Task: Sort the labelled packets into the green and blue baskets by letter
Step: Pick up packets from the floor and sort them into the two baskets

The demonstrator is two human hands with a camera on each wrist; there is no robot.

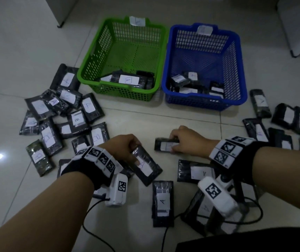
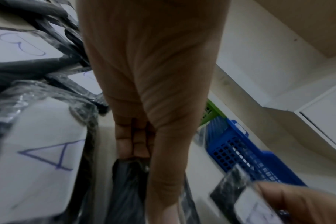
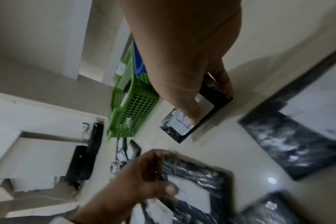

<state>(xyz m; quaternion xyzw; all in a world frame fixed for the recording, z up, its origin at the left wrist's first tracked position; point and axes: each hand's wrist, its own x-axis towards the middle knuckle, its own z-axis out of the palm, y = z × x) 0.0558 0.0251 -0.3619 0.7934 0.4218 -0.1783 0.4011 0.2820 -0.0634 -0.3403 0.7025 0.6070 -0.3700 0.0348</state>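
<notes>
A green basket (image 1: 93, 50) and a blue basket (image 1: 240, 57) stand side by side on the floor, each holding a few black packets. My left hand (image 1: 125, 146) grips the top of a black packet (image 1: 146, 168) whose white label reads A, tilted off the floor. My right hand (image 1: 183, 140) pinches another black packet (image 1: 163, 144) lying on the tile, thumb on its label; the letter is covered. In the right wrist view the thumb (image 3: 188, 112) presses that packet (image 3: 175, 128). The left wrist view shows my fingers (image 2: 132, 141) on the held packet's edge (image 2: 128, 189).
Labelled packets lie scattered: a heap at left (image 1: 62, 115), a group at right (image 1: 281, 120), several marked A near my wrists (image 1: 162, 202). White furniture (image 1: 298, 24) stands at the back right. Cables (image 1: 94, 222) trail from the wrist cameras. Bare tile lies between hands and baskets.
</notes>
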